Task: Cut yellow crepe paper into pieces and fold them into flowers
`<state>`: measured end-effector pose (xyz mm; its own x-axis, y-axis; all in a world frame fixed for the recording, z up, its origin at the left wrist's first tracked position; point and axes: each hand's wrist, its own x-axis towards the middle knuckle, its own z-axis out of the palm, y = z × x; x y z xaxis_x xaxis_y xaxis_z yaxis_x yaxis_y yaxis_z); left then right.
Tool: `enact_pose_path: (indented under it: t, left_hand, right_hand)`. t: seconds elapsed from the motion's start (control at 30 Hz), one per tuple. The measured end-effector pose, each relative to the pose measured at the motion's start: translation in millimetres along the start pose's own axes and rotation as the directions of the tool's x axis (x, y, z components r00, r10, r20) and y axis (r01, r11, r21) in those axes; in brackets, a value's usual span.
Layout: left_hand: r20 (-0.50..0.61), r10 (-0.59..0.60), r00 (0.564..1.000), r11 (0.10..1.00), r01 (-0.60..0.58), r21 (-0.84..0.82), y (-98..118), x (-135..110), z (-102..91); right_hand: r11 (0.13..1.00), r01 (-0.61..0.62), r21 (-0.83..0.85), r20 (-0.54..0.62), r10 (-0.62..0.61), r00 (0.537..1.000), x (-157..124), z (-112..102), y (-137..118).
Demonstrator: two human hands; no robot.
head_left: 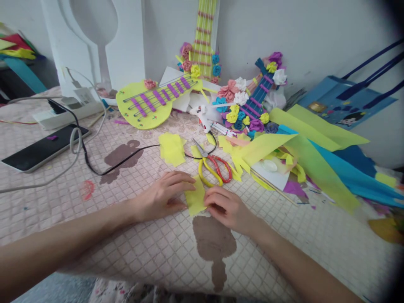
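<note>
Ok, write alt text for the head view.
A person's left hand and right hand handle a piece of yellow paper over a quilted cover. Scissors lie beyond the paper, with a white glue gun and guitar-shaped crafts farther back.

No words, brands or numbers can be read. The blue bag (326, 94) at right bears a printed cartoon figure (349, 120), with no lettering clear enough to make out. Any marks on the power strip (67, 112) and glue gun (203, 120) are too small to read.
</note>
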<state>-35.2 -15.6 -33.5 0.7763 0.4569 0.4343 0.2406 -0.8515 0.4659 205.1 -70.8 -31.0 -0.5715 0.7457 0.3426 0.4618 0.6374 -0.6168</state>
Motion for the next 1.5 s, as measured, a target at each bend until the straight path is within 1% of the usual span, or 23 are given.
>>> enact_pose_path:
  t: [0.13,0.2,0.23,0.3,0.37,0.43,0.5,0.57,0.63,0.77,0.83,0.9,0.97,1.07,1.1,1.17,1.23,1.27,1.33,1.37,1.43,1.5]
  left_hand:
    - [-0.003,0.076,0.997,0.997,-0.076,-0.001,1.2,1.3,1.9]
    - [-0.016,0.080,0.997,0.996,-0.081,-0.031,1.3,1.5,2.1]
    - [-0.028,0.072,0.997,0.996,-0.073,-0.059,1.9,1.5,1.8]
    - [-0.038,0.009,0.999,0.990,-0.014,-0.138,4.9,1.3,0.3]
    - [-0.006,-0.134,0.991,0.963,0.129,-0.238,9.6,0.9,-1.3]
    - [0.052,-0.297,0.954,0.891,0.296,-0.343,14.3,0.7,-2.4]
    - [0.106,-0.404,0.909,0.801,0.407,-0.438,17.0,1.2,-3.1]
    - [0.141,-0.451,0.882,0.732,0.455,-0.507,17.0,2.3,-3.9]
    - [0.164,-0.472,0.866,0.686,0.478,-0.549,15.1,3.6,-4.8]
    - [0.218,-0.464,0.859,0.631,0.493,-0.599,11.7,4.8,-2.9]
    - [0.235,-0.461,0.856,0.622,0.501,-0.602,12.0,5.0,0.0]
    - [0.222,-0.480,0.849,0.643,0.513,-0.569,12.8,5.8,1.7]
    - [0.185,-0.507,0.842,0.678,0.523,-0.516,12.1,8.2,-0.8]
    - [0.104,-0.533,0.840,0.738,0.522,-0.428,2.6,16.3,-16.4]
    - [0.053,-0.537,0.842,0.762,0.511,-0.397,-3.7,20.2,-24.4]
    - [-0.019,-0.545,0.838,0.774,0.495,-0.395,-20.8,29.3,-41.9]
    - [-0.026,-0.567,0.824,0.759,0.509,-0.406,-41.8,38.8,-58.3]
    - [-0.068,-0.576,0.815,0.767,0.511,-0.388,-52.3,43.1,-65.1]
    - [-0.126,-0.599,0.791,0.788,0.554,-0.267,-70.5,50.0,-74.7]
    - [-0.129,-0.620,0.774,0.783,0.598,-0.172,-77.3,52.3,-77.4]
    - [-0.146,-0.639,0.755,0.755,0.652,0.067,-85.6,54.5,-78.7]
    - [-0.208,-0.641,0.739,0.691,0.674,0.263,-88.3,53.9,-75.8]
  right_hand:
    - [0.994,-0.026,0.104,-0.061,0.032,0.998,-1.7,0.3,-0.4]
    - [0.983,-0.043,0.179,-0.106,0.062,0.992,-3.2,1.5,-1.0]
    - [0.973,-0.068,0.221,-0.121,0.097,0.988,-3.8,2.3,-1.7]
    - [0.934,-0.163,0.318,-0.122,0.211,0.970,-4.6,4.1,-3.8]
    - [0.865,-0.268,0.423,-0.100,0.339,0.936,-4.5,5.9,-6.0]
    - [0.790,-0.335,0.514,-0.081,0.433,0.898,-3.6,7.5,-7.6]
    - [0.735,-0.362,0.573,-0.086,0.494,0.865,-2.2,8.4,-7.8]
    - [0.703,-0.379,0.602,-0.102,0.538,0.837,-0.4,8.8,-7.3]
    - [0.682,-0.392,0.618,-0.111,0.569,0.815,1.4,8.9,-6.5]
    - [0.644,-0.398,0.653,-0.091,0.589,0.803,4.5,10.5,-6.0]
    - [0.631,-0.393,0.669,-0.085,0.590,0.803,5.5,11.9,-5.6]
    - [0.625,-0.386,0.679,-0.086,0.589,0.803,5.9,13.4,-4.8]
    - [0.619,-0.371,0.692,-0.094,0.587,0.804,5.9,14.6,-3.6]
    - [0.603,-0.356,0.714,-0.097,0.589,0.802,6.0,15.9,-1.9]
    - [0.601,-0.362,0.712,-0.087,0.588,0.804,6.2,16.3,-1.7]
    - [0.611,-0.390,0.689,-0.052,0.579,0.814,7.4,17.3,-1.8]
    - [0.638,-0.420,0.645,-0.009,0.556,0.831,9.1,18.5,-2.3]
    - [0.655,-0.431,0.621,0.007,0.545,0.838,9.9,19.0,-2.4]
    - [0.682,-0.443,0.582,0.025,0.529,0.848,10.7,19.6,-2.2]
    - [0.689,-0.445,0.573,0.029,0.525,0.850,10.7,19.6,-1.8]
    - [0.688,-0.444,0.575,0.036,0.521,0.853,9.5,19.2,-0.6]
    - [0.682,-0.441,0.583,0.046,0.514,0.856,7.8,18.4,0.6]
